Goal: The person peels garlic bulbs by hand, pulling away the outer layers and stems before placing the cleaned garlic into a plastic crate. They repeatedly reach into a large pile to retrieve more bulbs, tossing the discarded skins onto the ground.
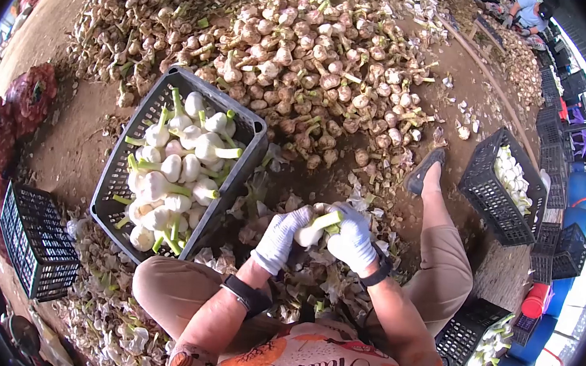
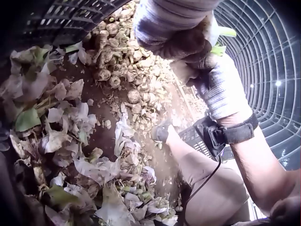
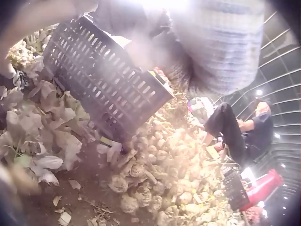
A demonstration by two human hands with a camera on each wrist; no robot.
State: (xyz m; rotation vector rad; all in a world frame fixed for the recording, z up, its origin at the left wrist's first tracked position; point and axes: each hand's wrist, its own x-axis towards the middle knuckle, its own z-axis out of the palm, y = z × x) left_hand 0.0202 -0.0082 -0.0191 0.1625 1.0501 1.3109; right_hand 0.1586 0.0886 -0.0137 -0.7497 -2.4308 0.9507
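Note:
A garlic bulb [image 1: 308, 236] with a cut green stem is held between my two gloved hands over my lap. My left hand [image 1: 283, 239] grips the white bulb from the left side. From the right, my right hand [image 1: 354, 239] has its fingers curled at the stem end of the same bulb. In the left wrist view the left hand [image 2: 176, 26] and right hand [image 2: 223, 87] meet around the green stem [image 2: 218, 49]. The right wrist view shows the striped knit glove of the right hand [image 3: 216, 47] up close, the garlic mostly hidden.
A crate [image 1: 258, 143] of cleaned garlic stands at my left knee. Ahead lies a big heap of unpeeled garlic [image 1: 313, 56]. Loose skins [image 1: 125, 322] cover the ground around my legs. Another black crate [image 1: 500, 187] with garlic stands at the right, and an empty one [image 1: 40, 242] far left.

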